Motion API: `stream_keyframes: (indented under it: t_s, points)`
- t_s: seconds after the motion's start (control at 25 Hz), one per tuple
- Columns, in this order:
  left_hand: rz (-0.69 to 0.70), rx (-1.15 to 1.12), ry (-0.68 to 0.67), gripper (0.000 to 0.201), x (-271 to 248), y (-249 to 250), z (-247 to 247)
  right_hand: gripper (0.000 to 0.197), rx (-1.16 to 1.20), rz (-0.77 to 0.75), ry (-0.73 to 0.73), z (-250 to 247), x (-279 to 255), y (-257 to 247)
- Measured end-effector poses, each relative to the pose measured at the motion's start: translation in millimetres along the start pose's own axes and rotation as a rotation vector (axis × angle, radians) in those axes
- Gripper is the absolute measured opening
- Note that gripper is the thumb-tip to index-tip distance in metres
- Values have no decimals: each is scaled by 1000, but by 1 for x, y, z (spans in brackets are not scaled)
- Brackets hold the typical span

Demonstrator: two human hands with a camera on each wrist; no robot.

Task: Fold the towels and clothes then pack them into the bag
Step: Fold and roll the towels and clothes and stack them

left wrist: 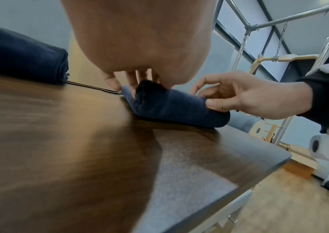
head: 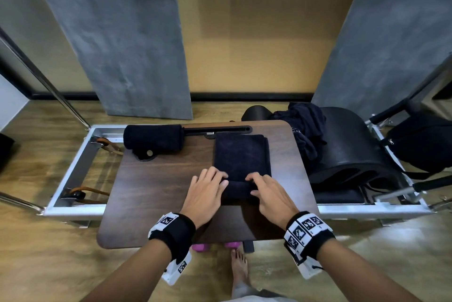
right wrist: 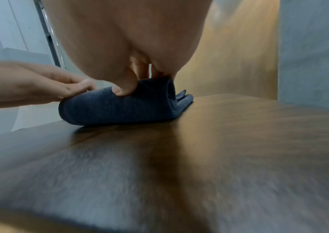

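A dark navy towel point(head: 241, 154) lies folded lengthwise on the wooden table point(head: 159, 179), its near end turned up into a small roll point(left wrist: 171, 107). My left hand point(head: 208, 186) grips the roll's left end, fingers curled over the top. My right hand point(head: 266, 190) grips the right end, its thumb point(right wrist: 124, 88) pressed into the roll's near side. A second towel point(head: 154, 139), rolled up tight, lies at the table's far left. A heap of dark clothes point(head: 305, 128) sits off the table's far right corner. A black bag point(head: 420, 145) stands at the far right.
The table stands over a metal-framed exercise bed point(head: 78, 169) with a black arched barrel point(head: 352, 150) on the right. Pink dumbbells point(head: 215, 246) and my bare foot point(head: 239, 267) are on the wooden floor under the near edge. Grey panels point(head: 127, 39) line the wall.
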State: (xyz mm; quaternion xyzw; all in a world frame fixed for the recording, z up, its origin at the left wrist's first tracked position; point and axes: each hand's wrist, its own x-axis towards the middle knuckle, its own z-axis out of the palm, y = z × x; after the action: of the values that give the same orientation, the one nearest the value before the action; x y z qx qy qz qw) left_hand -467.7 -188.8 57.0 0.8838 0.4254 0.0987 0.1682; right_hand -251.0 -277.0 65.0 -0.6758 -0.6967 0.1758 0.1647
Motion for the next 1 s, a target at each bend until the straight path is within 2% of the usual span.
stream_keyframes:
  t_s: [0.08, 0.16, 0.32, 0.44, 0.52, 0.64, 0.76, 0.92, 1.0]
  points:
    - [34, -76, -11, 37, 0, -3, -4, 40, 41, 37, -10, -3, 9, 2]
    - [70, -51, -55, 42, 5, -7, -4, 39, 57, 44, -28, -7, 17, 5]
    - [18, -101, -55, 27, 27, -11, -3, 12, 116, -18, 21, -12, 26, 10]
    - [-22, -27, -87, 31, 41, -13, 3, 54, 40, -36, -32, -14, 31, 20]
    - [-46, 27, -93, 39, 49, -16, 6, 61, -36, -52, -56, -16, 37, 25]
    - [-67, -18, -52, 42, 55, -21, 5, 49, -50, -68, -63, -17, 50, 32]
    - [-89, -218, -6, 38, 56, -28, 3, 38, 19, -34, -81, -19, 61, 38]
    - [-219, -515, -76, 47, 59, -36, 4, 21, 236, 41, -89, -27, 76, 46]
    - [-283, -573, -73, 48, 67, -37, 6, 12, 283, 53, -45, -29, 82, 48]
